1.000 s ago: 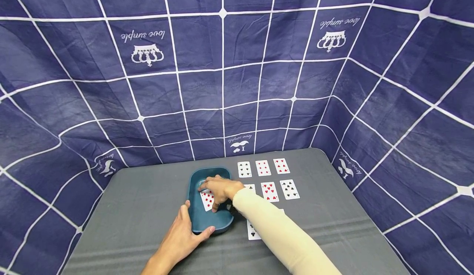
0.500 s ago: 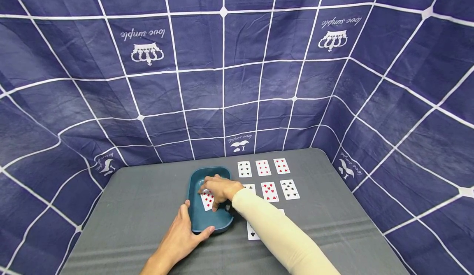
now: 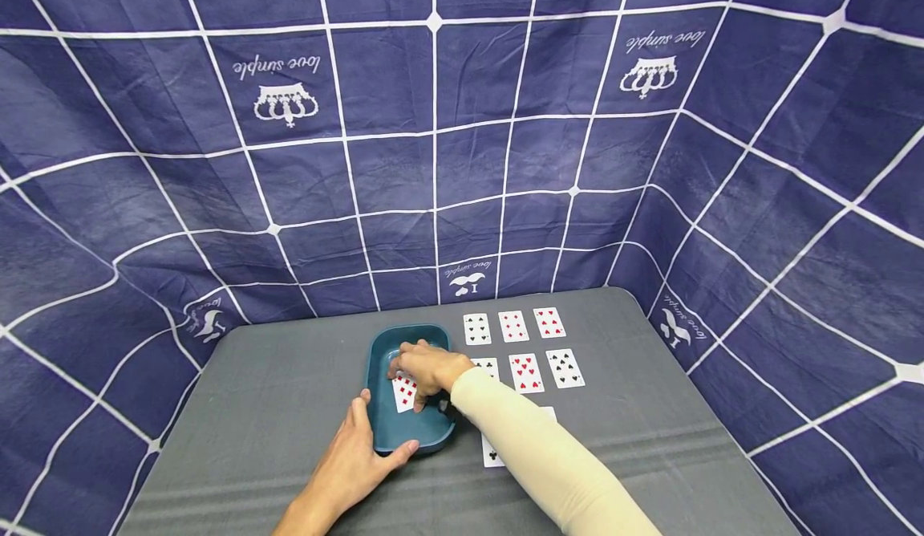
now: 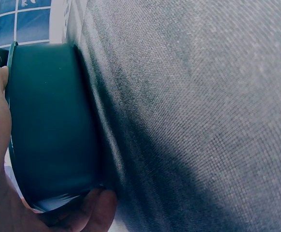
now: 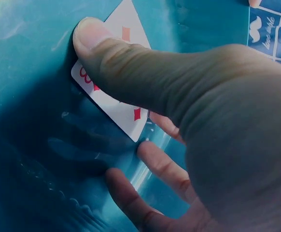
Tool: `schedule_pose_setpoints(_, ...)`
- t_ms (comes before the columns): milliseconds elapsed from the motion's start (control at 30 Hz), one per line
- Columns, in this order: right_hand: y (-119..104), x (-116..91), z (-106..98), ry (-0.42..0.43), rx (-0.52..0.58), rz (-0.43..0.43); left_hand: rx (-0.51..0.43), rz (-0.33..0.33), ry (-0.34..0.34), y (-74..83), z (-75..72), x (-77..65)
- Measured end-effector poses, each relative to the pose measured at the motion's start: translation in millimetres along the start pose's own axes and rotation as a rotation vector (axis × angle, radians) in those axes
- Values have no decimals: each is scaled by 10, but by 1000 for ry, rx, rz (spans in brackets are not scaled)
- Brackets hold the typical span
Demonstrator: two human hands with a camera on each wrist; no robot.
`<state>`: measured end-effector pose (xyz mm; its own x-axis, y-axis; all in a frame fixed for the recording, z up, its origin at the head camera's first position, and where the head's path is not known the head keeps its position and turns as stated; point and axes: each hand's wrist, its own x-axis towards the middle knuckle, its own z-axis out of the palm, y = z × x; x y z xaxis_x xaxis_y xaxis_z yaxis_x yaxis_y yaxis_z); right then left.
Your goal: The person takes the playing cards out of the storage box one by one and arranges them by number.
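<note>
My left hand (image 3: 354, 457) grips the near left corner of a teal tray (image 3: 393, 436), thumb on the front side and fingers along the left side. In the left wrist view, the tray's outer wall (image 4: 51, 121) stands between thumb and fingertips. Inside the tray, my right hand (image 3: 431, 366) holds an eight of diamonds playing card (image 3: 404, 395) between thumb and fingers. The right wrist view has the thumb across one edge of the card (image 5: 120, 112), with an index finger partly hidden behind it and the other fingers spread apart on the tray floor.
Face-up cards lie in rows right of the tray, among them a six of diamonds (image 3: 513, 326) and a heart card (image 3: 525, 374). My right sleeve (image 3: 541, 448) partly covers a club card (image 3: 493, 452). A blue gridded curtain (image 3: 390, 159) surrounds the grey table (image 3: 289, 375).
The eight of diamonds and the right fingertips shift very slightly to the right within the tray. My left hand and the tray stay put.
</note>
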<state>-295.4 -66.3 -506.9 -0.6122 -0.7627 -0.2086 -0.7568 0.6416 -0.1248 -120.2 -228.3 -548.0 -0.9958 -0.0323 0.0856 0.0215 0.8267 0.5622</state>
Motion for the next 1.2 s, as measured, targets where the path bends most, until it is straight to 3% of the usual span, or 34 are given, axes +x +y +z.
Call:
schedule_pose_setpoints(633,-7,-32,-44,-19,44,10,-3,-13,-15,14,-10,-5)
schedule_pose_setpoints(1200,48,-126,-60,33,104,-25,5,-10,-14,17,-7,-2)
